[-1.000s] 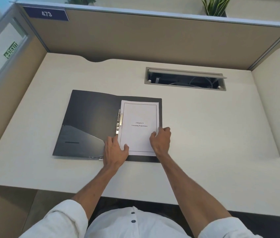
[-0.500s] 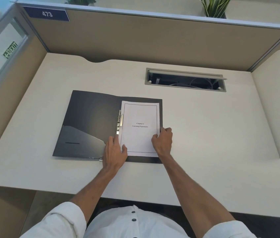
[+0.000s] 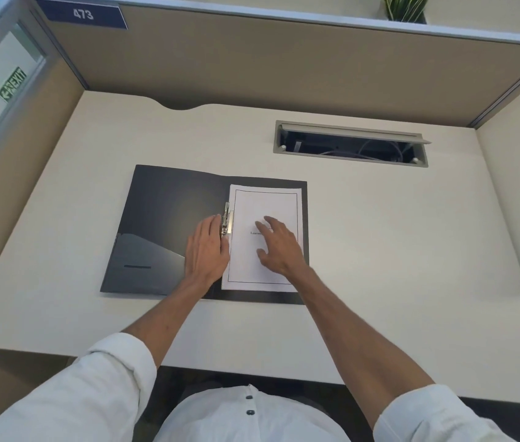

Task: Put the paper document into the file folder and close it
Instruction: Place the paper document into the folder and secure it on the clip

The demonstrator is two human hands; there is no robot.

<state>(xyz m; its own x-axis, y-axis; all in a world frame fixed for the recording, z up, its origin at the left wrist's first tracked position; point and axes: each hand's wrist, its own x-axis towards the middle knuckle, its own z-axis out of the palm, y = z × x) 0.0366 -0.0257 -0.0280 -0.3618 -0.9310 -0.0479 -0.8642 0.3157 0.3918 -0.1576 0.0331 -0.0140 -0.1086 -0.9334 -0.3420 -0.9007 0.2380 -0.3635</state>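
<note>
Left hand (image 3: 208,250) lies flat, fingers together and gripping nothing, on the dark file folder (image 3: 169,218), fingertips touching the metal clip (image 3: 226,218) at the spine. Right hand (image 3: 279,247) is spread, fingers apart, pressing on the paper document (image 3: 265,202), which lies on the folder's right leaf with its left edge against the clip.

Step in hand, as I read it: seating the sheet under the clip. I'd keep the right palm pinning the page so it can't skew, square its left edge along the spine, and work the clip with the left fingertips only. Whether the clip already bites the paper I can't tell.

Closing next: I'd swing the left cover over to the right, so both hands must come off the page first.

Edges: folder's near edge sits back from the surface (image 3: 379,250) front edge, no overhang. Bare room on every side. Cable hatch (image 3: 351,143) lies open beyond and to the right, well apart from the folder. Partition wall (image 3: 284,68) stands behind it.
</note>
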